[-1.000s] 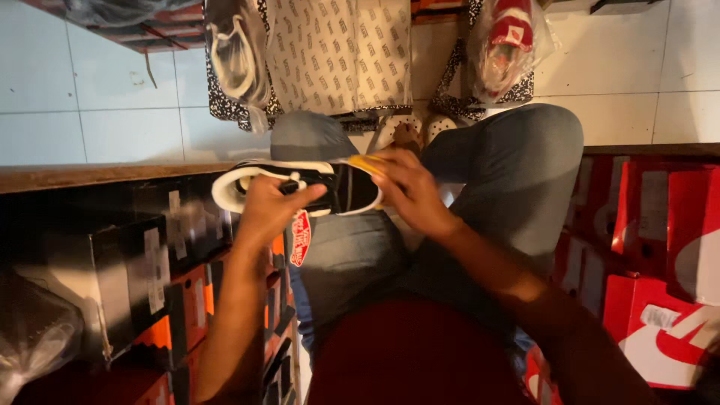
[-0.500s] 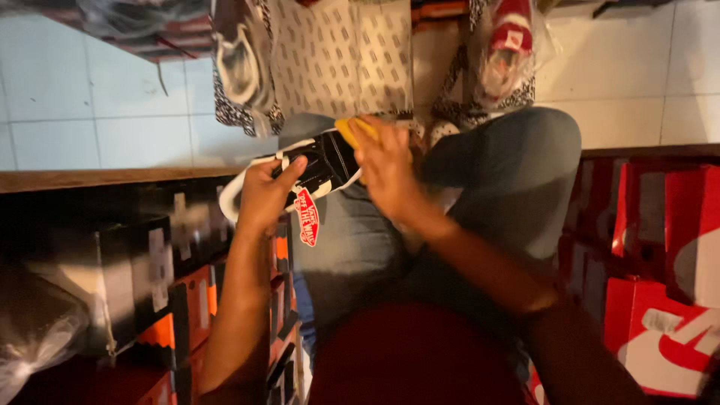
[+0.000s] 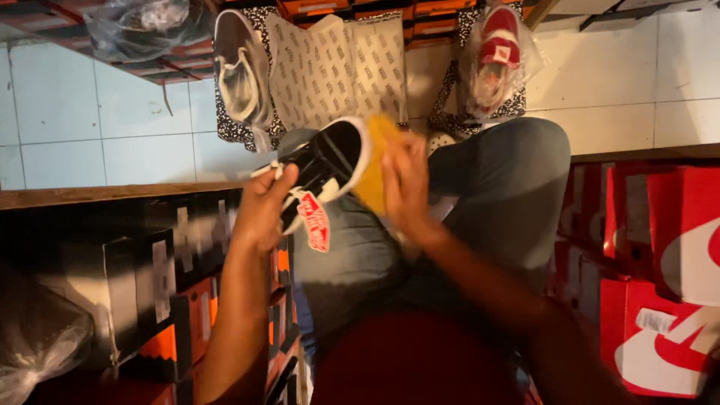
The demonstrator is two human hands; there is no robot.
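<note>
Above the person's lap, left hand point(image 3: 262, 210) grips a black skate shoe point(image 3: 326, 165) with white sole, red tag point(image 3: 315, 221) dangling. Right hand point(image 3: 405, 187) fingers clenched, pressing a yellow cloth point(image 3: 373, 161) against the sole. Red shoeboxes point(image 3: 660, 262) at right.

I am seeing a black low-top sneaker point(image 3: 324, 166) with a white rubber sole being held up above the lap, tilted so its toe is pointing up and to the right. White laces are trailing at its lower left end. A red, board-shaped hang tag point(image 3: 315, 220) is dangling from it, hanging down below the shoe. A yellow cloth point(image 3: 375, 161) is pressing against the toe end, covering the sole's rim there; I cannot tell how far it is wrapping round
</note>
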